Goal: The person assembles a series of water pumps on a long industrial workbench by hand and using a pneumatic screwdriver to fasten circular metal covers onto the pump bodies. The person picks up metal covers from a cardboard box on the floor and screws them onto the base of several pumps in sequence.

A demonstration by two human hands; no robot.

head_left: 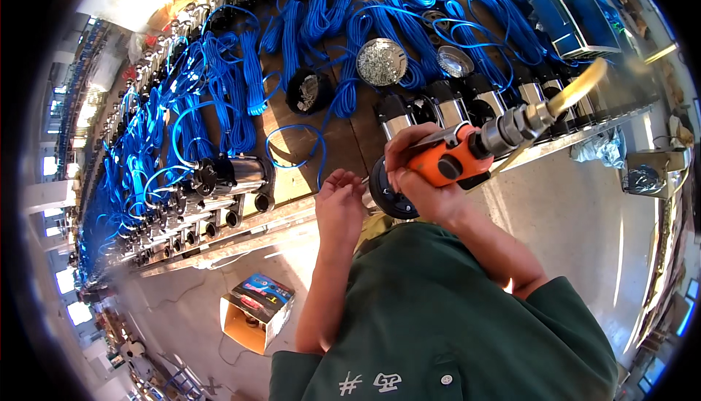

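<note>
The driver (447, 162) is orange with black parts, a metal collar at its rear and a yellowish hose (580, 87) running off to the upper right. It is over the table's front edge, right of the middle, lying aslant. The right hand (431, 195) is wrapped around its body, gripping it firmly. Under its front end sits a round black part (385, 191), partly covered by the driver and hand. The left hand (342, 195) is just left of that part, fingers curled together; whether they pinch anything, I cannot tell.

A loop of blue cable (296, 128) lies on the brown table (343, 147) and runs down to the left hand. Beyond stand a black cup (309, 92), a bowl (381, 62) of small metal pieces and a smaller dish (455, 61). Motors (232, 175) with shiny bodies line both sides, and blue coils (226, 102) crowd the table behind. A blue crate (577, 14) stands at the upper right; an open carton (255, 312) is on the floor.
</note>
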